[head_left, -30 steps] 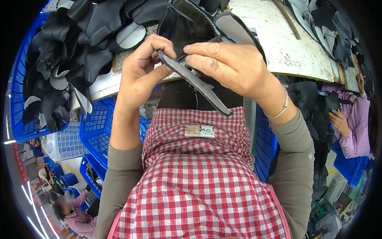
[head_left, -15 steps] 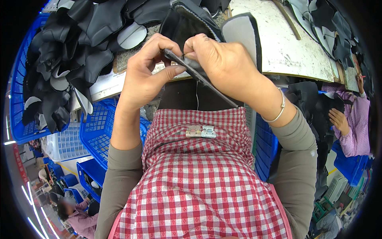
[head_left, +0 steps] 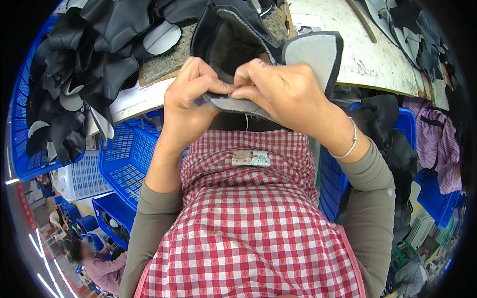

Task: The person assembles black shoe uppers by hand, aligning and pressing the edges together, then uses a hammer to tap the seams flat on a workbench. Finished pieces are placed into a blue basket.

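A black leather boot upper (head_left: 233,45) with grey lining is spread between my two hands, its dark inside facing up beyond my fingers. My left hand (head_left: 191,104) is closed on the near edge, thumb and fingers pinching the folded rim. Right beside it, my right hand (head_left: 285,92) pinches the same edge, its fingertips almost touching the left ones. A pale grey lined flap (head_left: 312,55) sticks out past my right hand. Whether something small sits between my fingertips is hidden.
Black leather pieces (head_left: 121,22) heap over a blue basket (head_left: 22,99) at the left. A white worktable (head_left: 377,59) lies ahead, with more pieces at its right. Blue crates (head_left: 124,159) stand below. At the right is a co-worker's checkered sleeve (head_left: 437,139).
The upper's near edge has turned from a slanting fold to a flatter one, showing grey lining. My left fingers have curled in beside the right. The co-worker's hand at right has left view.
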The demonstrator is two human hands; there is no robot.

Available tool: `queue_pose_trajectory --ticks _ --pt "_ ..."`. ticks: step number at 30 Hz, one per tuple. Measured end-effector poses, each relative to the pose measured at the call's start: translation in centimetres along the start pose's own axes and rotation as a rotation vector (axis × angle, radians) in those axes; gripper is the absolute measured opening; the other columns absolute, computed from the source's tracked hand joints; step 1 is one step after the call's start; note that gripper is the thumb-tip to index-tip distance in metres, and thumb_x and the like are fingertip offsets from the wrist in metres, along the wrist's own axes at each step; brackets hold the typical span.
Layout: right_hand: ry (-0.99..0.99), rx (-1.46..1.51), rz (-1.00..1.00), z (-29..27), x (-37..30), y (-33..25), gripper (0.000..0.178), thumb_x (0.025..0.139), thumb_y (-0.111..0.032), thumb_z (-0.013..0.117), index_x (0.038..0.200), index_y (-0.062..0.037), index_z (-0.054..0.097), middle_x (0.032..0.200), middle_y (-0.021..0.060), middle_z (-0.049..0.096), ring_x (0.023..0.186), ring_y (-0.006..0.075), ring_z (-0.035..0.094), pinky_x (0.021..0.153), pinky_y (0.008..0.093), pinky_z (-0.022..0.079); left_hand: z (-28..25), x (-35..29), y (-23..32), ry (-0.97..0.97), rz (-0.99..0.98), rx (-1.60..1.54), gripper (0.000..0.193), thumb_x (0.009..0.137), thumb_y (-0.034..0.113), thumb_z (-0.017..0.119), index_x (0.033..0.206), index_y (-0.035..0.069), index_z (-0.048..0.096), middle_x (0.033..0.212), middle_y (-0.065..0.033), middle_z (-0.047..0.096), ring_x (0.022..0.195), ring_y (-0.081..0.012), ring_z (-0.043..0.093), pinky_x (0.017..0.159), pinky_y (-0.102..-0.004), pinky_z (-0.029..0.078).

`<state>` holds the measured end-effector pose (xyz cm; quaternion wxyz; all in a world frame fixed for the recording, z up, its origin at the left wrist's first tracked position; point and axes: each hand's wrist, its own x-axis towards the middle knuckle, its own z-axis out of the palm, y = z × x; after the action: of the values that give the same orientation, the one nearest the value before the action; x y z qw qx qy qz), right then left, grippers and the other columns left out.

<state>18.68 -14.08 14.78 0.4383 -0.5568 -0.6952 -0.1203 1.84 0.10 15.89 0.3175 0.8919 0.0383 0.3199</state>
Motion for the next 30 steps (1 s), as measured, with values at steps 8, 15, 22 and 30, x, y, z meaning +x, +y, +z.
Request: queue_pose_trajectory --ticks 8,15,22,30 --pt "-0.135 -0.304 -0.057 -1.5 -2.6 0.2 0.025 0.075 -0.015 0.077 0.100 -0.0111 0.073 0.088 -0.0017 0.072 0.078 0.0142 0.067 0.056 0.0265 0.054 0.4 -1.7 1.4 -0.031 0.181 0.241 0.030 0.057 -0.011 0.069 0.084 0.002 0.069 0.078 -0.0081 0.052 0.074 -0.0257 0.054 0.058 -0.0353 0.043" --pt "-0.029 -0.340 -0.126 -0.7 -3.4 0.3 0.023 0.075 -0.013 0.074 0.098 -0.0112 0.074 0.086 -0.0032 0.070 0.074 0.0123 0.061 0.056 0.0232 0.053 1.2 -3.2 2.0 0.007 0.133 0.289 0.034 0.054 -0.013 0.067 0.085 0.001 0.068 0.078 -0.0080 0.053 0.073 -0.0260 0.058 0.053 -0.0364 0.045" --pt "-0.064 -0.246 -0.126 -0.4 -4.6 0.2 0.024 0.075 -0.012 0.075 0.099 -0.0097 0.074 0.087 -0.0033 0.070 0.078 0.0120 0.062 0.058 0.0230 0.053 1.2 -4.1 1.0 0.025 0.219 0.320 0.038 0.049 -0.007 0.071 0.087 0.000 0.072 0.074 -0.0068 0.052 0.068 -0.0239 0.057 0.050 -0.0335 0.040" --pt "-0.030 -0.175 -0.048 -0.3 -4.5 0.8 0.023 0.074 -0.012 0.075 0.097 -0.0099 0.074 0.086 -0.0030 0.071 0.077 0.0133 0.065 0.062 0.0237 0.056 1.0 -4.0 0.5 0.038 0.231 0.244 0.042 0.046 -0.002 0.072 0.088 0.000 0.073 0.074 -0.0070 0.052 0.068 -0.0241 0.056 0.053 -0.0340 0.039"
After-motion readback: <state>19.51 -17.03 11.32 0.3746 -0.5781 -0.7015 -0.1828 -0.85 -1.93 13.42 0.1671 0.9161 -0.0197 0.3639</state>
